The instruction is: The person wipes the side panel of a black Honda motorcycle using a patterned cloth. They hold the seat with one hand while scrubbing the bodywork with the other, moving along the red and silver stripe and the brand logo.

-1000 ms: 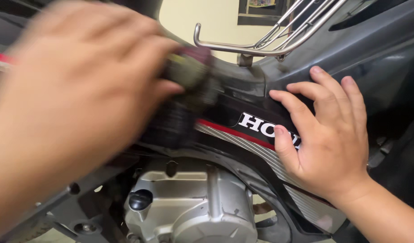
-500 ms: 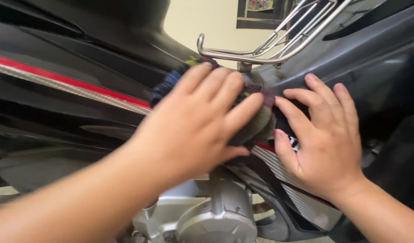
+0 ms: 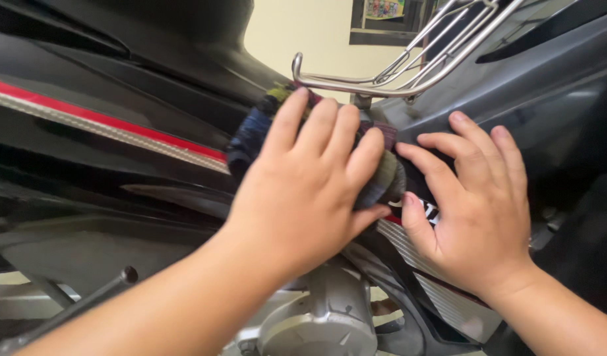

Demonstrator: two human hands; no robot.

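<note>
Rag (image 3: 250, 135) and left hand (image 3: 310, 191) have slid up the black motorcycle panel (image 3: 105, 151) toward twelve o'clock since a second ago, when the hand sat blurred and lower over the printed side cover. Now the left hand presses flat on the dark, multicoloured rag, fingers spread and curled over it, just below the chrome rack (image 3: 382, 82). The right hand (image 3: 478, 217) is open, palm flat against the panel at three o'clock, and has hardly moved; its fingertips nearly touch the rag. Judging by this, the wiping has reached the panel's upper edge. The silver engine casing (image 3: 323, 323) sits at six o'clock.
</note>
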